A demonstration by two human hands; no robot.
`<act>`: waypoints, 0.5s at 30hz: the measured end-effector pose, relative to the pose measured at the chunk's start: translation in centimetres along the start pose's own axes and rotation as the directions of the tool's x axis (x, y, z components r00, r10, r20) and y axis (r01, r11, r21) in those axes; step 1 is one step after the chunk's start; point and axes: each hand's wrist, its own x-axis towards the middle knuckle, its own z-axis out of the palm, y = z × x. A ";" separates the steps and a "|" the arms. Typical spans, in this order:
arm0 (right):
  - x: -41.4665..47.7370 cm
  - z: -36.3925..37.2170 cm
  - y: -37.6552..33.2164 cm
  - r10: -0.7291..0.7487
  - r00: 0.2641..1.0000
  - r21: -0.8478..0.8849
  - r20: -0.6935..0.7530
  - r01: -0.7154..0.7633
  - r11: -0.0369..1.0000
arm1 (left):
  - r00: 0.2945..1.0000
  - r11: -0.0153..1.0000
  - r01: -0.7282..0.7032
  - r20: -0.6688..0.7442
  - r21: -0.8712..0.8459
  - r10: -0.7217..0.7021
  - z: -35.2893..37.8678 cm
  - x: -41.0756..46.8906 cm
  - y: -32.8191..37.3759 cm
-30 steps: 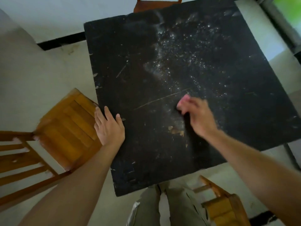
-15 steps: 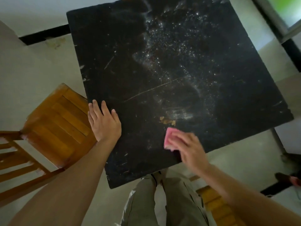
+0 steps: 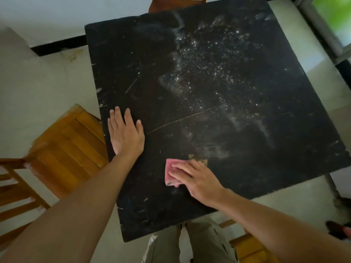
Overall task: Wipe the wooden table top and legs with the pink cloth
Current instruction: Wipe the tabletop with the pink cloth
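Note:
A dark, scratched square table top [image 3: 256,152] fills the middle of the view, with pale dust and specks spread over its centre and far half. My right hand [image 3: 195,179] presses the folded pink cloth [image 3: 170,172] flat on the near part of the top, fingers spread over it. At the table's left edge my left hand [image 3: 126,133] lies palm down with its fingers apart and nothing in it. Small tan chips lie just beyond the cloth. The table legs are hidden under the top.
An orange wooden chair [image 3: 62,149] stands close against the table's left side. Another chair [image 3: 171,3] sits at the far edge, and a third [image 3: 250,249] is by my right leg. A shoe [image 3: 340,229] lies on the pale floor at the right.
My right hand drew the pink cloth from mid-table toward the near edge, then shifted it a little to the left. The left hand stayed planted at the left edge.

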 end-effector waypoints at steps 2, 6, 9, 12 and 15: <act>2.6 -0.5 3.8 0.050 0.997 0.021 -0.061 -0.048 0.999 | 1.000 0.999 0.028 -0.007 -0.015 -0.029 0.2 1.9 0.7; 10.7 -5.0 14.7 0.370 0.889 0.055 -0.269 -0.369 0.928 | 0.998 0.998 0.066 -0.024 0.007 -0.066 0.8 3.1 1.4; 14.0 -9.7 19.5 0.569 0.789 0.055 -0.230 -0.574 0.817 | 0.997 0.997 0.077 -0.019 0.012 -0.077 0.7 3.0 1.4; 13.4 -10.6 16.3 0.421 0.840 0.023 -0.342 -0.440 0.898 | 0.997 0.997 0.072 -0.004 -0.002 -0.072 0.3 3.1 1.6; 10.6 -6.8 9.9 0.209 0.941 0.066 -0.265 -0.199 0.978 | 0.996 0.996 0.093 0.012 0.000 -0.093 0.1 3.0 1.6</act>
